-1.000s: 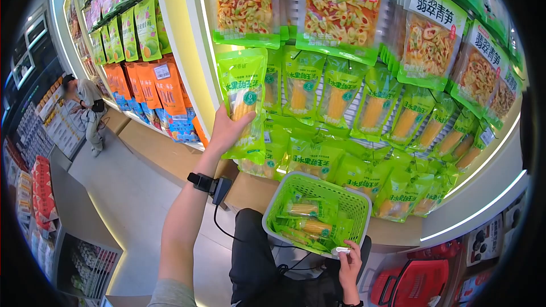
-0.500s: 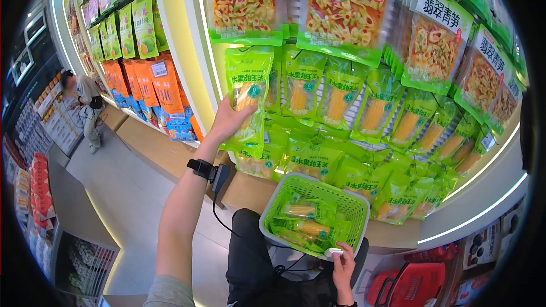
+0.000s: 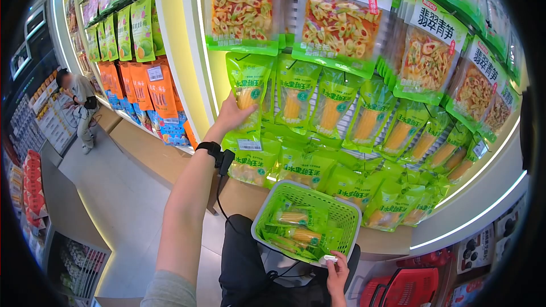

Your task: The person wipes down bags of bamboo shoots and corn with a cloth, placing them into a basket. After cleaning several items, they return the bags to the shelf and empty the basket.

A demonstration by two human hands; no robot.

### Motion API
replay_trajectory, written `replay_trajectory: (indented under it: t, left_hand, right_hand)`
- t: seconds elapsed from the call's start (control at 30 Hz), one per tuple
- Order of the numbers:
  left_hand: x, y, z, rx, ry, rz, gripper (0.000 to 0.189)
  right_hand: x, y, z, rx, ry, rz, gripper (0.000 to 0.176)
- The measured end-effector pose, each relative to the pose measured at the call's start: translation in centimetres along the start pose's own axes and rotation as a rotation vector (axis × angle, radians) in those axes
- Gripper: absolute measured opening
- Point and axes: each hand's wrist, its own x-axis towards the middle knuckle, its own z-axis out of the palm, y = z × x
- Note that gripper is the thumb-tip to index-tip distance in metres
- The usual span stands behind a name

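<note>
- The left hand [image 3: 236,116] is grasping a glossy green plastic pack of yellow corn [image 3: 249,82] at the centre-left of the frame, thumb lying across its front; whether a hook is bearing its weight is not showing clearly.
- At least two similar green corn packs [image 3: 304,236] are lying inside the light-green perforated plastic basket [image 3: 341,211] at lower centre, so some are resting there while the grasped one is remaining outside, up by the display.
- More green corn packs [image 3: 331,105] are hanging in rows across the centre and right.
- The right hand [image 3: 338,276] is pinching a small white piece [image 3: 328,259] at the basket's near rim.
- A red plastic basket [image 3: 412,287] is sitting at lower right, its contents not showing clearly.
</note>
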Motion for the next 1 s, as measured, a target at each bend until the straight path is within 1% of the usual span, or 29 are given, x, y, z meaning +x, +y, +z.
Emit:
replay_trajectory:
  t: [0.23,0.33,0.4,0.53,0.6,0.63,0.67,0.7,0.73,0.8,0.83,0.9,0.97,1.0]
  left_hand:
    - [1.2,-1.8,0.4,0.018,-0.075,-0.054,0.079]
    - [2.0,-2.4,1.1,0.006,-0.115,-0.042,0.078]
    - [2.2,-2.6,1.5,-0.041,-0.149,-0.099,0.079]
    - [1.6,-2.8,1.8,-0.153,-0.157,-0.073,0.081]
    - [0.4,-2.7,2.1,-0.014,-0.002,0.028,0.086]
    - [-0.5,-3.4,2.8,-0.014,-0.039,-0.004,0.086]
    - [-1.1,-4.3,3.4,0.086,0.181,-0.003,0.082]
    - [-2.6,-5.2,4.1,0.194,0.396,0.003,0.077]
    - [-4.4,-4.6,4.2,0.199,0.367,-0.01,0.077]
    - [-9.6,-2.5,3.1,0.311,0.404,0.107,0.057]
    - [-12.1,-2.0,3.5,0.315,0.374,0.092,0.057]
    - [-17.2,-0.8,5.4,0.039,-0.001,0.154,0.038]
    - [-22.3,0.8,7.4,0.002,-0.349,0.129,0.029]
    - [-24.7,0.6,8.7,0.016,-0.453,0.136,0.031]
  right_hand:
    - [-0.1,0.3,0.4,0.004,-0.023,-0.013,0.016]
    - [-0.1,0.0,0.6,0.049,-0.005,0.027,0.017]
    - [-0.3,-0.8,0.3,-0.011,-0.017,0.068,0.018]
    - [0.0,-0.5,0.0,-0.026,-0.005,0.046,0.018]
    - [-0.2,-0.5,-0.3,-0.085,0.015,0.031,0.016]
    - [-0.2,-0.4,-0.4,-0.073,0.021,0.02,0.017]
    - [-0.2,-0.5,-0.4,-0.071,0.016,-0.018,0.016]
    - [-0.2,-1.5,-0.3,-0.111,0.015,-0.003,0.015]
    - [-0.1,-0.7,-0.4,-0.022,0.016,0.04,0.015]
    - [0.1,0.9,-0.7,-0.003,0.016,0.07,0.015]
    - [0.3,1.2,-0.8,0.01,0.021,0.07,0.015]
    - [0.7,2.1,-0.8,0.039,0.033,0.107,0.016]
    - [1.3,2.8,-0.6,0.037,0.051,0.094,0.017]
    - [1.6,3.9,-0.7,0.025,0.049,0.067,0.017]
